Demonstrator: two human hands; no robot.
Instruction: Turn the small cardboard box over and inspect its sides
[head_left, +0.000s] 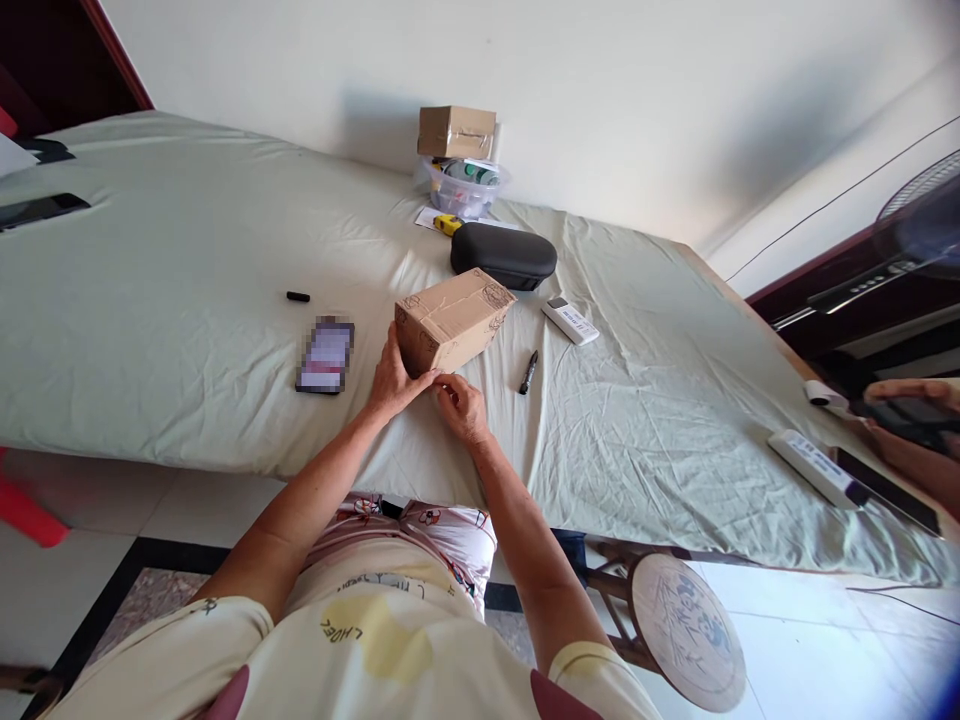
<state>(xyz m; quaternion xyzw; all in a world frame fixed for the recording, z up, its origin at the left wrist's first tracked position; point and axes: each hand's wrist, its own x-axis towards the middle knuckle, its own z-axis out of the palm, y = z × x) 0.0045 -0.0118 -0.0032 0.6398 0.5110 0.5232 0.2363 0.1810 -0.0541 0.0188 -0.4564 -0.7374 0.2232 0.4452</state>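
A brown cardboard box point(459, 318) with dark drawings on its sides sits tilted across the cloth-covered table in front of me. My left hand point(394, 375) grips its near left end, fingers along the side and thumb toward the lower near corner. Close to that same corner is my right hand point(459, 405), its fingers curled in a pinch; whatever lies between them is hidden. A black marker point(529, 373) lies uncapped-looking to the right of the box. Left of my left hand is a phone point(325, 355) with a blurred screen, and beyond it a small black cap point(298, 297).
Behind the box are a black case point(504, 254), a yellow tape measure point(448, 224) and a plastic tub point(459, 192) under another carton point(456, 131). A white power-bank-like device point(570, 321) lies right. Another person's hand point(915, 395) holds a dark object at the far right.
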